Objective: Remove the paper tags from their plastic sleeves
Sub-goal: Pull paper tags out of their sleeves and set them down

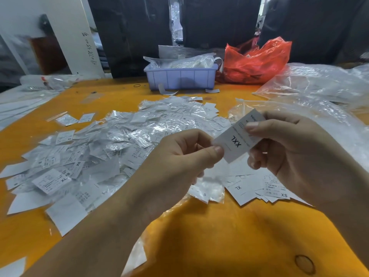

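Note:
A white paper tag marked XXL (pixel 236 139) is held up between both hands above the orange table. My left hand (pixel 179 156) pinches its lower left corner between thumb and fingers. My right hand (pixel 287 144) pinches its upper right part, thumb on top. Whether a plastic sleeve still covers it I cannot tell. A big heap of tags in clear plastic sleeves (pixel 111 140) spreads across the table to the left. A small stack of bare paper tags (pixel 257 186) lies under my right hand.
A lilac plastic bin (pixel 180 77) with bagged tags stands at the back centre, a red plastic bag (pixel 255 60) beside it. Large clear plastic bags (pixel 319 86) lie at the right. The orange table (pixel 219 236) has a knot near the front right.

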